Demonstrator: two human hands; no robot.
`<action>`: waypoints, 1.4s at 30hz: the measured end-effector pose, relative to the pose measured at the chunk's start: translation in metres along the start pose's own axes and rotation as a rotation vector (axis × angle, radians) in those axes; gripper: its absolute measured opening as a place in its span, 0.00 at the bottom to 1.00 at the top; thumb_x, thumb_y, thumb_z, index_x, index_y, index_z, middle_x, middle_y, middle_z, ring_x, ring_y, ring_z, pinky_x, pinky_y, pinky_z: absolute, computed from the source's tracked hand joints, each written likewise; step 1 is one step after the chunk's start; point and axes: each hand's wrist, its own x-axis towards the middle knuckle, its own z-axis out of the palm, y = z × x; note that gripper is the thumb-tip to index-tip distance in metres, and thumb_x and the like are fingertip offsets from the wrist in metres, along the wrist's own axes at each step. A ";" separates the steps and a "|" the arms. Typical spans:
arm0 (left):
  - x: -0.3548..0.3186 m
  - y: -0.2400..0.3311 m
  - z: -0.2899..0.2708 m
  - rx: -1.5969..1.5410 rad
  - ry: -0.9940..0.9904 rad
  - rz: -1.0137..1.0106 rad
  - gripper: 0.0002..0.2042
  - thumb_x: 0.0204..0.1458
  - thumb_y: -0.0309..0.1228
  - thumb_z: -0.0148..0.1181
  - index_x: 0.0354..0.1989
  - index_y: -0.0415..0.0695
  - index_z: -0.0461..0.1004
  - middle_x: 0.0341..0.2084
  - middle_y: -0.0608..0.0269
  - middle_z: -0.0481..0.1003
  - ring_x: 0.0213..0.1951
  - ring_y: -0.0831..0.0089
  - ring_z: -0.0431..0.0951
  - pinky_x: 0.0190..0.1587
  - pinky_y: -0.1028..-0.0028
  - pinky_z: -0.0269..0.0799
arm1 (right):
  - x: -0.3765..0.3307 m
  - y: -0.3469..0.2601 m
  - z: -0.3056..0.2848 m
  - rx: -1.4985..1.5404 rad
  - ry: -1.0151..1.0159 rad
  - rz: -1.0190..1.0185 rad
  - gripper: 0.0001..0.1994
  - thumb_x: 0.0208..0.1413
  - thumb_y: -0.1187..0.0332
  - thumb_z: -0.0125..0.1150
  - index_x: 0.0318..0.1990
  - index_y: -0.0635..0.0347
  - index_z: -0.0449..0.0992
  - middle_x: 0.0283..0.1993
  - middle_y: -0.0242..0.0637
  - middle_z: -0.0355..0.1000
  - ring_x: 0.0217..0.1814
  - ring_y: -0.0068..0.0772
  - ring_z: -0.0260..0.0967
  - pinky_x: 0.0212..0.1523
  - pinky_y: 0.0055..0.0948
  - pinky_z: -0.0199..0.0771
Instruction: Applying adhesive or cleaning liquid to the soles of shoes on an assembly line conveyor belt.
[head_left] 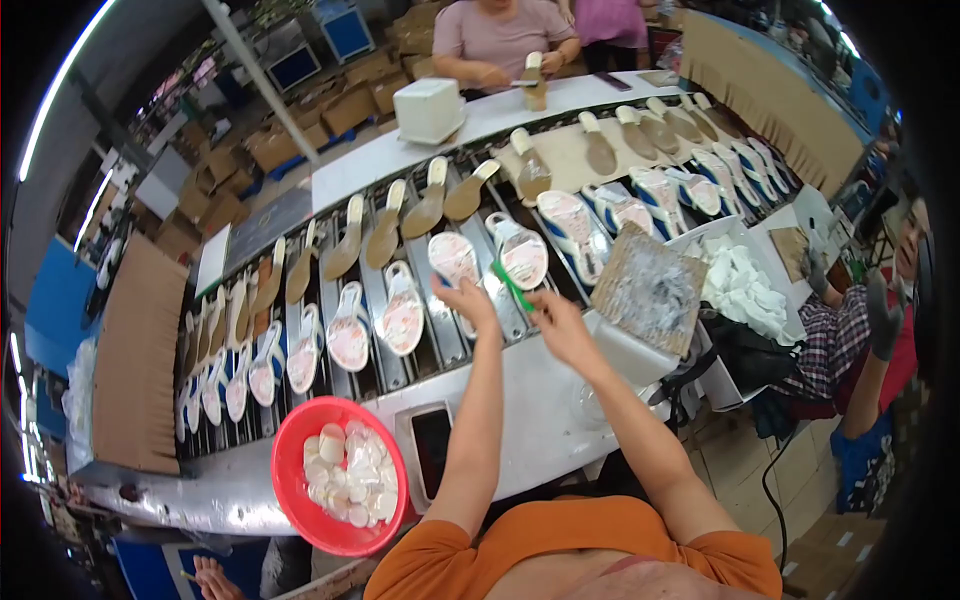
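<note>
My left hand [466, 304] holds a sandal upper [453, 258] with its pale, pink-marked underside showing, over the slatted conveyor [455, 338]. The fingers of my right hand [556, 320] are closed round a green-handled brush [512, 287]. The brush's far end lies against or just in front of another sandal upper [522, 258], right of the one I hold; whether they touch I cannot tell. More white and blue uppers lie in a row to both sides. Behind them runs a row of tan soles [425, 208].
A red basin [285, 490] of white oval pads stands at the near left, beside a dark-bottomed tray [432, 450]. To the right are a smeared board [648, 285] and a box of crumpled white pieces [745, 285]. Across the conveyor a person handles a sole; another person sits at the right.
</note>
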 end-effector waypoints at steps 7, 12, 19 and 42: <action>0.009 0.002 0.005 1.059 -0.127 0.075 0.64 0.36 0.37 0.76 0.71 0.45 0.26 0.60 0.31 0.54 0.60 0.43 0.61 0.58 0.52 0.61 | -0.077 -0.080 -0.067 0.424 -0.178 -0.001 0.15 0.57 0.77 0.56 0.53 0.65 0.72 0.40 0.32 0.73 0.33 0.16 0.65 0.33 0.18 0.67; 0.009 0.047 -0.012 0.788 -0.006 -0.138 0.65 0.31 0.28 0.73 0.71 0.53 0.24 0.58 0.31 0.56 0.60 0.40 0.59 0.60 0.47 0.57 | -0.100 -0.087 -0.103 0.435 -0.246 0.038 0.15 0.56 0.73 0.60 0.52 0.62 0.74 0.38 0.31 0.74 0.25 0.13 0.56 0.28 0.18 0.62; -0.072 0.119 -0.074 0.163 0.150 0.479 0.52 0.38 0.22 0.70 0.70 0.39 0.39 0.67 0.47 0.51 0.68 0.53 0.51 0.70 0.62 0.40 | -0.105 -0.090 -0.109 0.425 -0.277 0.074 0.16 0.55 0.69 0.63 0.50 0.65 0.75 0.35 0.28 0.72 0.24 0.12 0.56 0.27 0.17 0.60; -0.209 0.086 -0.160 0.175 -0.388 0.863 0.34 0.41 0.30 0.71 0.60 0.40 0.63 0.60 0.48 0.65 0.62 0.53 0.65 0.67 0.55 0.50 | -0.154 -0.079 -0.112 0.557 -0.306 0.351 0.24 0.56 0.71 0.59 0.62 0.61 0.66 0.33 0.31 0.72 0.23 0.16 0.62 0.22 0.19 0.62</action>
